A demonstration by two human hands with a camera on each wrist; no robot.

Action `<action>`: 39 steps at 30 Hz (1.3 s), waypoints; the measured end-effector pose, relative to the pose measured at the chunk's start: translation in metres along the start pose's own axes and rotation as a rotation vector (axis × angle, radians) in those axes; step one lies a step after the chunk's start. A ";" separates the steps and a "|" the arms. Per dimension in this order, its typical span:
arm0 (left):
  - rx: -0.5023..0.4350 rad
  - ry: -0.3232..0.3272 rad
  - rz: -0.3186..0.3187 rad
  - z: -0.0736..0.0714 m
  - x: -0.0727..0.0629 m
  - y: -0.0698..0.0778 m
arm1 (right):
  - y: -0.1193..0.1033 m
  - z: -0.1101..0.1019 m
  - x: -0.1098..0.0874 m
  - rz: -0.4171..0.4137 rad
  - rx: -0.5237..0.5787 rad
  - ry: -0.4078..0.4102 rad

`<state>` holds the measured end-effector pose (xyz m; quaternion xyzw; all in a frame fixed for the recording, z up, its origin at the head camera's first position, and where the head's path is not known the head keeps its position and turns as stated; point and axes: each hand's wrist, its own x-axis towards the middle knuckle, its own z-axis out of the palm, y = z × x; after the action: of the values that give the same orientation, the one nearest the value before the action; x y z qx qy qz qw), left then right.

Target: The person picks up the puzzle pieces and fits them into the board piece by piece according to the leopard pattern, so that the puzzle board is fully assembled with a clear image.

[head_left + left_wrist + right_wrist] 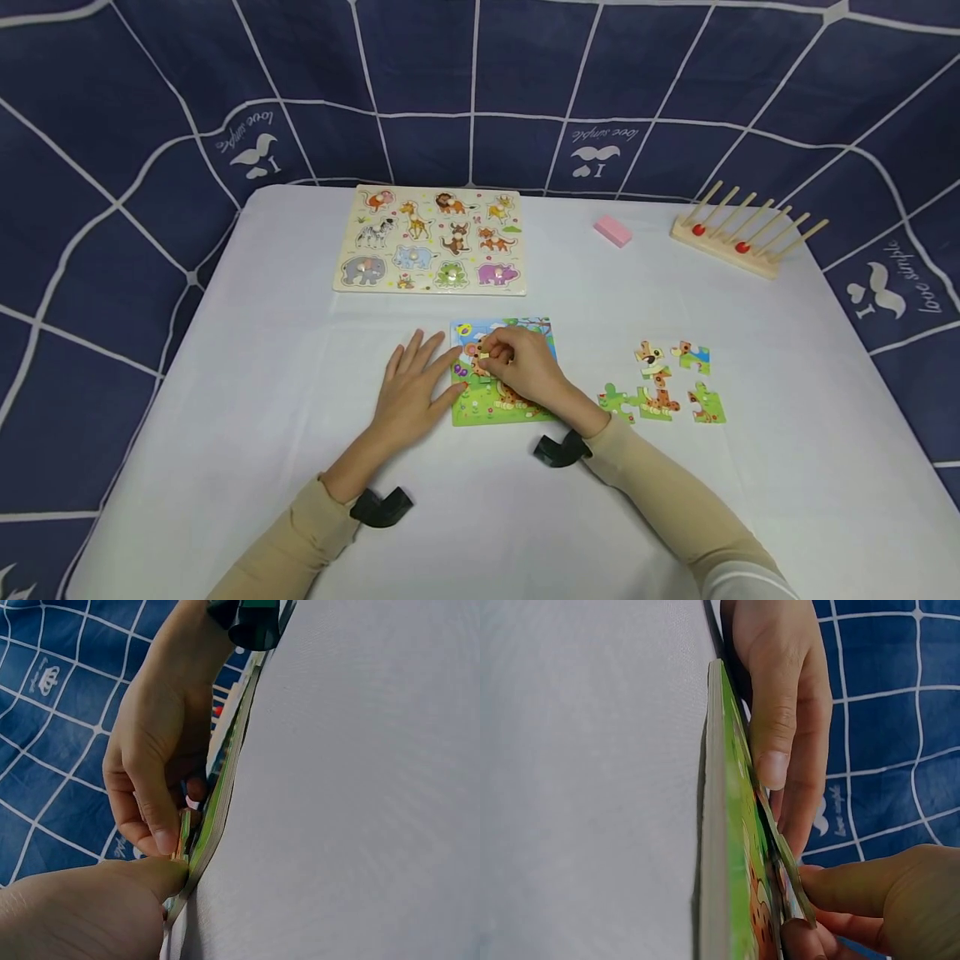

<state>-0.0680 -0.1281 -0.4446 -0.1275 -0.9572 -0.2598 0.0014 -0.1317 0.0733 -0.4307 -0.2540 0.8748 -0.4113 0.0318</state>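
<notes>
One desk [262,350]: white, navy gridded cloth [517,150] behind and along both sides.
Puzzle [472,410]: mid-desk, nearer than the animal board [416,193].
Loose pieces [660,404]: right of the puzzle.
Right hand [528,367]: pinching a piece [791,866].
Left hand [412,400]: fingers outstretched, touching the puzzle.

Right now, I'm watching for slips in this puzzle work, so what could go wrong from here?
The tilted piece pinched by the right hand might catch rather than seat. The left hand is only at one side of the puzzle board, so the board could shift. The loose pieces lie near the right sleeve, which might brush them.
</notes>
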 end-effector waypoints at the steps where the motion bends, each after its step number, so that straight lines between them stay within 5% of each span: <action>1: 0.003 0.006 0.002 0.000 0.000 0.000 | 0.000 0.000 0.000 -0.004 -0.006 0.005; 21: 0.045 0.004 -0.002 0.000 0.001 -0.001 | -0.006 0.003 -0.003 0.051 -0.188 0.045; 39: 0.060 0.002 0.015 -0.001 -0.001 0.001 | -0.004 0.002 -0.003 0.070 -0.209 0.017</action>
<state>-0.0664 -0.1278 -0.4434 -0.1342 -0.9636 -0.2312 0.0083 -0.1269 0.0714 -0.4292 -0.2215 0.9215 -0.3187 0.0121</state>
